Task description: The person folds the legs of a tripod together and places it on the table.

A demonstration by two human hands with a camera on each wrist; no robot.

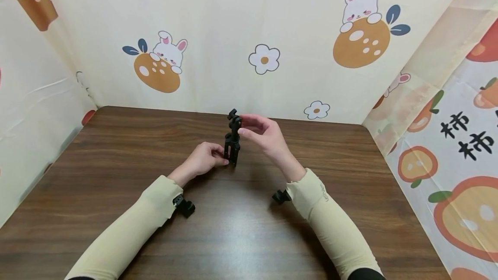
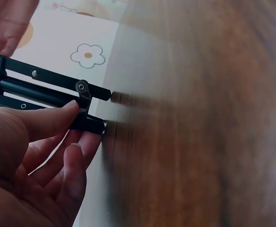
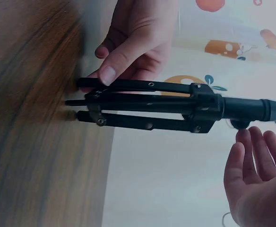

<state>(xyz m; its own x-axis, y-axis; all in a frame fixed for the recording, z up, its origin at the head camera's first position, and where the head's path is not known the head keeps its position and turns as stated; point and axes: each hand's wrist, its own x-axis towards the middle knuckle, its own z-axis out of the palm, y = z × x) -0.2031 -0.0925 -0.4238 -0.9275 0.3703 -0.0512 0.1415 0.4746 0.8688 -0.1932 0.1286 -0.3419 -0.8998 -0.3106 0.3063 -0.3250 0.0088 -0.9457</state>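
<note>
A black mini tripod [image 1: 232,141] stands upright at the far middle of the table, its legs drawn close to the centre column. My left hand [image 1: 204,158] pinches one leg low down, thumb on the near side and fingers behind, as the left wrist view shows. At the top, my right hand [image 1: 264,135] has its thumb and forefinger at the tripod's upper section, just below the tilted head. In the right wrist view, the other fingers [image 3: 258,151] are loosely bent below a round knob [image 3: 240,123] on the column. The leg tips [image 2: 108,97] are at the tabletop.
The brown wood-grain table [image 1: 233,232] extends toward me. A cream curtain [image 1: 218,33] with rabbit and fruit prints hangs at its far edge, with printed cloths [image 1: 455,172] along the sides. Black cameras [image 1: 184,206] are strapped at both wrists.
</note>
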